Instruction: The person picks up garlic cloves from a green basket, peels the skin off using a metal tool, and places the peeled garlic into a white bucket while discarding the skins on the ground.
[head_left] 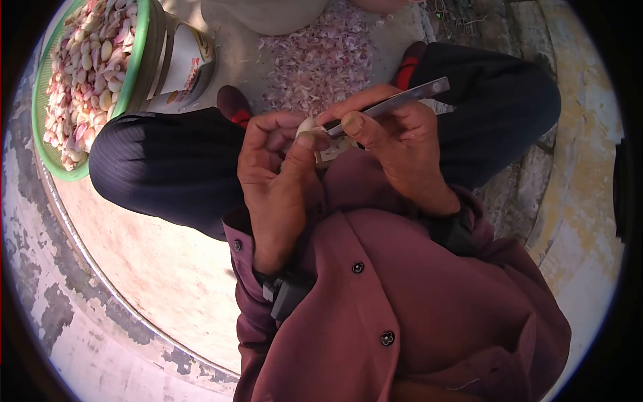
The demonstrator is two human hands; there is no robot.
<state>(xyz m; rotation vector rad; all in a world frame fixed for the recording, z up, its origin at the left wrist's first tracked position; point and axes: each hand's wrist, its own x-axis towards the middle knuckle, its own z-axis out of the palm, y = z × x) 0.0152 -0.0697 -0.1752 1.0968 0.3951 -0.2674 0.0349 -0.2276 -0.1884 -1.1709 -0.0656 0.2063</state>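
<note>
A seated person in a maroon buttoned shirt (pixel 402 301) and dark pinstriped trousers (pixel 167 161) works over the lap. The left hand (pixel 274 174) is closed around a small pale garlic clove (pixel 307 125), pinching it at the fingertips, apparently so its end stays exposed. The right hand (pixel 395 144) grips a slim grey metal knife (pixel 395 102), thumb pressed near the blade, whose tip meets the clove; the short hold looks chosen for control. Up to the left, a round green plastic basket (pixel 142 47) heaped with pink-white cloves leans on a white labelled tin (pixel 187 63), within arm's reach. Papery pink garlic skins (pixel 321 60) litter the ground between the knees.
</note>
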